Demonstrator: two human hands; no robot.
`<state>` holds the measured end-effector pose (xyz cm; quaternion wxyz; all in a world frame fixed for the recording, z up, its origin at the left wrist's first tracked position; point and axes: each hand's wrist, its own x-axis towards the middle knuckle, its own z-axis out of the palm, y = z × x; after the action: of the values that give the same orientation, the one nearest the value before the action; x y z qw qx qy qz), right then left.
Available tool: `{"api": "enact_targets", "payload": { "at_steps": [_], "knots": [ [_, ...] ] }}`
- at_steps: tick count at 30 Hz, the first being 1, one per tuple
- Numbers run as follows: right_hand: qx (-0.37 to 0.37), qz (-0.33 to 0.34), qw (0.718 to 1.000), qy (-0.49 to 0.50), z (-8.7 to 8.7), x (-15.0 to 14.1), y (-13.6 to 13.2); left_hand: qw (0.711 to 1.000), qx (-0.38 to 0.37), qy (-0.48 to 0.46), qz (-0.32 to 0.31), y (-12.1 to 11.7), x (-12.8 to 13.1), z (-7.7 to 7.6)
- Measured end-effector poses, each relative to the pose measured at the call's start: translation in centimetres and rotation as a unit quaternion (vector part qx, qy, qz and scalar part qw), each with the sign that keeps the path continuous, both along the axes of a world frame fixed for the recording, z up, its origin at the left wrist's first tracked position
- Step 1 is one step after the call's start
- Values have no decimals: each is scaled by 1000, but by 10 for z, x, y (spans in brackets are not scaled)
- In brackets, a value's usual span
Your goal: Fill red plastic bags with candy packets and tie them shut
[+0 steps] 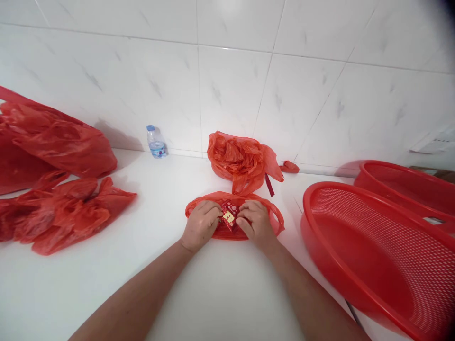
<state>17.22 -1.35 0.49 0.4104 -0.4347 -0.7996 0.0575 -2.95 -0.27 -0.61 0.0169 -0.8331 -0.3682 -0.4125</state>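
Between my two hands is a small dark red packet (229, 216) with raised gold lettering and a pale pattern. My left hand (202, 222) is closed at its left edge, fingertips bent inward. On the other side my right hand (256, 220) pinches the packet's right edge with thumb and fingers. Under the packet and both hands lies an open red plastic bag (232, 235), spread on the white table, one handle loop sticking out at the right. The undersides of my fingers are hidden.
Behind stands a crumpled red bag (234, 158), with a small red scrap (290, 166) beside it. A water bottle (156, 143) is by the tiled wall. More red bags (81, 208) lie at left. Red perforated baskets (359, 251) fill the right side of the white table (149, 213).
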Motion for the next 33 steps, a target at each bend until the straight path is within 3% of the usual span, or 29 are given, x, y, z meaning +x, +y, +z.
{"api": "enact_targets", "payload": {
  "at_steps": [3,9,23,33],
  "knots": [
    [-20,26,999,-14,0,-5,-3,1000,-6,0,3,0,0,-1],
    [-64,16,997,51,-6,-8,-1,999,-21,-19,28,-2,3,2],
    [-92,45,991,84,-8,-6,1,971,-209,-118,19,-7,6,1],
    [-84,58,992,73,-13,-6,5,964,-233,-118,38,-6,8,-1]
  ]
}}
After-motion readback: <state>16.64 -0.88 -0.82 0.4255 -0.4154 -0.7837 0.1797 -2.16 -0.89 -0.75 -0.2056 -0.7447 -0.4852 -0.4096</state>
